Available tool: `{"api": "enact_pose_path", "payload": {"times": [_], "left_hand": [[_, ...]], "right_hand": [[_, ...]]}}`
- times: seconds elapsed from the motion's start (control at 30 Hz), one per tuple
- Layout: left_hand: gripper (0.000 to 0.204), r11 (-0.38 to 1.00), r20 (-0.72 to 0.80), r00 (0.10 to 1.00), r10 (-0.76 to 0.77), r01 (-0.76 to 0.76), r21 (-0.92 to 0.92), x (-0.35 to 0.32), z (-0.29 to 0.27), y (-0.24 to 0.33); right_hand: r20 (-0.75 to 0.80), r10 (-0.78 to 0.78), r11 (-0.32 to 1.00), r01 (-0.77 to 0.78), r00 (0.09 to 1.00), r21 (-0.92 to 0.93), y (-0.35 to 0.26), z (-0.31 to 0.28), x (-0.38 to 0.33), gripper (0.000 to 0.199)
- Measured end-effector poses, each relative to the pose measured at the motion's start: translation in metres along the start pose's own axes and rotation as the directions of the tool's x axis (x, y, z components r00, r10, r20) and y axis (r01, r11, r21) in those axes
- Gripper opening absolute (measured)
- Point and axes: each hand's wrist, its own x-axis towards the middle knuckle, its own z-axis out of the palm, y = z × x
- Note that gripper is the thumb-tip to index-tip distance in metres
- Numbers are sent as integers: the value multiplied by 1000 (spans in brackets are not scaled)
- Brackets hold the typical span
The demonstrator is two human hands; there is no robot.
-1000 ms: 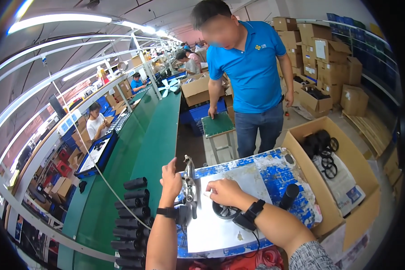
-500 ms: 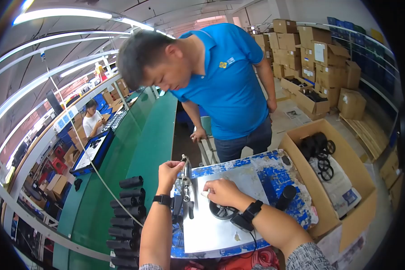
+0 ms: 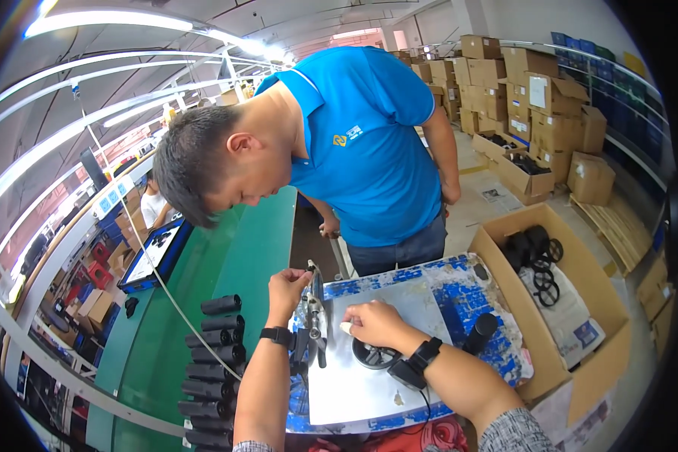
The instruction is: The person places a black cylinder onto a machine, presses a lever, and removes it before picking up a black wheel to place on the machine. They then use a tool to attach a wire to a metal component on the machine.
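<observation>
My left hand (image 3: 286, 294) is closed in a pinch at the top of an upright metal fixture (image 3: 314, 310) with silvery, clamp-like parts. Whatever lies between those fingertips is hidden. Over a bare metal sheet (image 3: 346, 403), my right hand (image 3: 377, 324) has its fingers curled together. A small white piece (image 3: 346, 327) shows at its fingertips; I cannot tell whether it is held or worn on a finger. Just below this hand lies a black spoked wheel (image 3: 372, 357), partly covered by the hand and wrist. Black bands circle both my wrists.
A person in a blue shirt (image 3: 373, 143) leans over the bench's far side. Black cylindrical parts (image 3: 217, 339) line the green conveyor (image 3: 256, 248) at left. A dark cylinder (image 3: 481, 331) stands right of the sheet. Beyond it, an open carton (image 3: 595, 301) holds several black wheels.
The person in blue has leaned further down and to the left. My right hand has shifted slightly; my left hand stays at the top of the fixture.
</observation>
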Motion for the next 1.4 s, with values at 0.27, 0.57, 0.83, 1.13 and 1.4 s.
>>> {"api": "enact_pose_path", "payload": {"times": [0.27, 0.57, 0.83, 1.13, 1.4], "left_hand": [[27, 999, 2, 1000, 13, -13, 41, 1, 0, 3], [24, 994, -28, 998, 53, -50, 101, -4, -2, 14], [23, 986, -27, 999, 45, -40, 159, -3, -3, 10], [17, 986, -136, 977, 166, -161, 48, -127, -66, 16], [18, 996, -242, 966, 85, -74, 53, -300, -72, -33]], "right_hand": [[8, -15, 1000, 15, 1000, -7, 4, -1, 3, 19], [12, -5, 1000, 6, 1000, -12, 3, -2, 3, 17], [20, -8, 1000, 8, 1000, -10, 1, -1, 3, 19], [28, 8, 1000, -8, 1000, 14, 1, -3, -1, 21], [46, 15, 999, -17, 999, 34, -9, -11, 1, 16]]}}
